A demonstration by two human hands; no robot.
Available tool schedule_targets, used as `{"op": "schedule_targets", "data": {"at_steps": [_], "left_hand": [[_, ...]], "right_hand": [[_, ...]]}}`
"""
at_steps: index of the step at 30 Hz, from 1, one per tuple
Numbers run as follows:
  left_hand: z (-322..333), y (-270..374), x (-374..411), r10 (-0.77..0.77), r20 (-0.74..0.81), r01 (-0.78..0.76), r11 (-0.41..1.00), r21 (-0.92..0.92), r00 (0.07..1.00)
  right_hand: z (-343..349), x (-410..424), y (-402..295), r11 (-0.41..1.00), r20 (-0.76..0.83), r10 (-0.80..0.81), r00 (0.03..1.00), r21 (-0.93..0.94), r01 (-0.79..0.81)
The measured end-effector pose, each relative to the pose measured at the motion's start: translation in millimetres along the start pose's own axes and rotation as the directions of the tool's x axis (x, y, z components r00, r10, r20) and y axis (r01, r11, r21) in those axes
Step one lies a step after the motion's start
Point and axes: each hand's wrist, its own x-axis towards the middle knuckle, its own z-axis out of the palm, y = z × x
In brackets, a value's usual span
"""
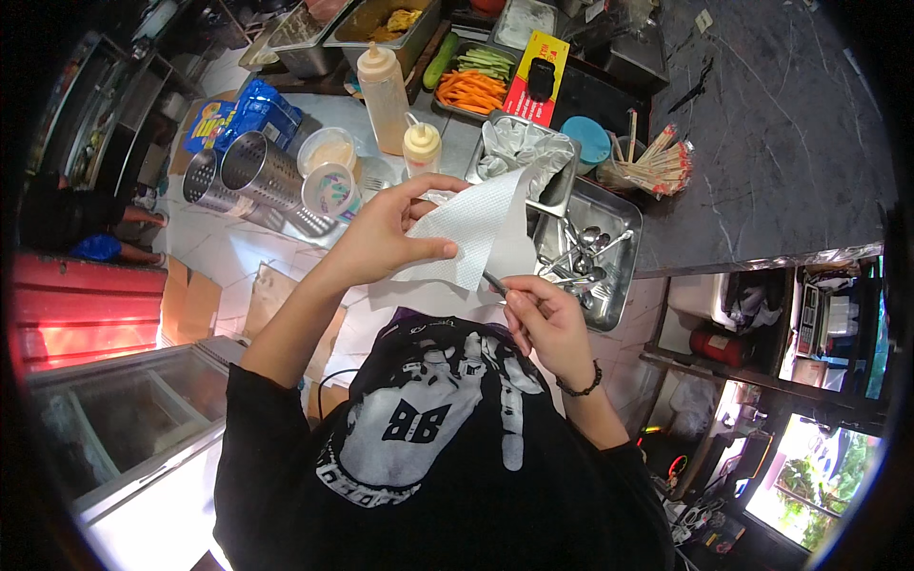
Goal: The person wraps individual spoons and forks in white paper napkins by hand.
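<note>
My left hand (pixel 396 239) holds a white textured paper napkin (pixel 464 232), thumb on top of it. Close to the napkin's lower corner, my right hand (pixel 543 314) pinches the dark handle of a utensil (pixel 494 283); its other end is hidden by the paper. To the right, a steel tray (pixel 628 264) holds several metal spoons and forks (pixel 585 264). A smaller steel pan (pixel 568 193) lined with white plastic overlaps that tray's upper end. Two squeeze bottles, one tall (pixel 383 100) and one short (pixel 422 148), stand beyond my left hand.
Perforated steel cylinders (pixel 257 171) and plastic tubs (pixel 330 191) are at the left. Cut carrots (pixel 471 91) and cucumber (pixel 485 61) fill a tray at the back. Wrapped sticks (pixel 657 164) stand near the grey marble-look counter (pixel 757 143). Another person's legs (pixel 139 235) show at far left.
</note>
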Motion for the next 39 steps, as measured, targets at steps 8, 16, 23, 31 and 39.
{"op": "schedule_targets", "data": {"at_steps": [8,16,23,31,39], "left_hand": [[5.9,-7.4,1.5,0.014,-0.044,-0.015,1.0,-0.013,0.999],[-1.5,-5.7,2.9,0.082,-0.103,-0.075,0.994,0.079,0.991],[-6.7,18.9,-3.9,0.043,-0.087,-0.048,0.997,-0.057,0.995],[-5.7,15.4,-9.9,0.143,-0.092,-0.126,0.978,0.169,0.986],[30.4,32.6,-12.1,0.271,0.053,-0.264,0.847,0.461,0.961]], "right_hand": [[0.3,-5.1,4.0,0.996,-0.037,-0.068,0.997,-0.063,0.066],[-22.4,4.1,13.6,0.951,-0.018,-0.247,0.969,-0.195,0.239],[-44.4,21.6,52.1,0.961,0.053,-0.102,0.993,0.263,0.084],[-60.5,6.3,16.6,0.95,0.05,-0.247,0.968,-0.182,0.252],[-17.3,2.9,-99.6,0.01,0.352,-0.744,0.568,-0.844,0.536]]}}
